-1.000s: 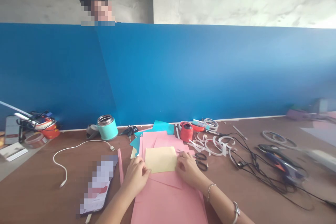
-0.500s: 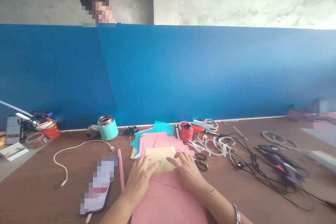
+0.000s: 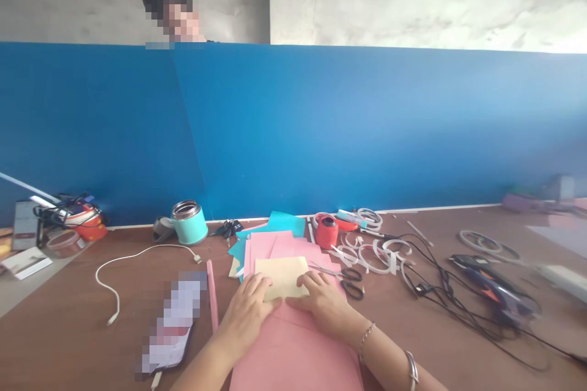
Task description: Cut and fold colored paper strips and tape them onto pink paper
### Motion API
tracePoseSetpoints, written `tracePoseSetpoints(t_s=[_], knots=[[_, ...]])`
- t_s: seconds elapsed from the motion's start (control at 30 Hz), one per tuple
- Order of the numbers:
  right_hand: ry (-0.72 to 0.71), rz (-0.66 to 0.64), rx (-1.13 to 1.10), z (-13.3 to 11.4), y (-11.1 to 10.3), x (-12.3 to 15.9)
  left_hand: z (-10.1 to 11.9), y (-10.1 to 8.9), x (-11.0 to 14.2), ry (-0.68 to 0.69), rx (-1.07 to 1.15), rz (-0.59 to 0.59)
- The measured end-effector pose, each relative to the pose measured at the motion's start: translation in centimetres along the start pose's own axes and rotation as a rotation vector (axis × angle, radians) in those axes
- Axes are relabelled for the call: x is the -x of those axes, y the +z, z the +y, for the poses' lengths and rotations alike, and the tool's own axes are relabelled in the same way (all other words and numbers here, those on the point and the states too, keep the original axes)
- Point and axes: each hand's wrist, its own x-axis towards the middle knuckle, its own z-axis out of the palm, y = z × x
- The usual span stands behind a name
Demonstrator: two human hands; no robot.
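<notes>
A pale yellow sheet of paper lies on a stack of pink sheets on the brown table. My left hand lies on the yellow sheet's near left part, fingers stretched flat and together. My right hand presses on its near right part, fingers bent down onto the paper. Both hands meet near the sheet's front edge. Teal paper pokes out behind the pink stack.
Scissors lie just right of my right hand. A red tape dispenser, white tape rings, black cables and a glue gun fill the right. A teal tin, white cable, pink stick and phone lie left. Another person is behind the blue partition.
Both hands slid inward from the yellow sheet's side edges to its near middle, fingers flattening on it. The view shifted slightly.
</notes>
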Motion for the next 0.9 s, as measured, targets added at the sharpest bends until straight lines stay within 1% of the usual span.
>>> tracePoseSetpoints(t_s=[0.1,0.27,0.37,0.47,0.7,0.8,0.9], knots=[[0.036,0.0,-0.024,0.3,-0.2,0.3,-0.1,-0.2,0.4,-0.024,0.011,-0.023],[0.091,-0.021,-0.025,1.1,-1.6,1.3,-1.0,-0.7,1.8,-0.11,0.008,-0.079],[0.11,-0.033,-0.01,1.8,-2.1,2.0,-1.8,-0.7,2.7,-0.121,-0.019,-0.091],[0.133,-0.021,0.011,2.3,-2.0,2.7,-2.4,-0.7,3.4,-0.116,-0.005,-0.103],[0.155,-0.002,-0.006,2.4,-2.0,2.9,-1.9,-1.4,3.9,-0.156,0.115,-0.158],[0.171,0.047,-0.023,2.1,-2.4,2.5,-1.8,-2.1,3.7,-0.186,0.141,-0.15],[0.183,0.14,-0.026,1.5,-2.5,1.5,-1.6,-2.7,2.5,-0.205,0.102,-0.092]])
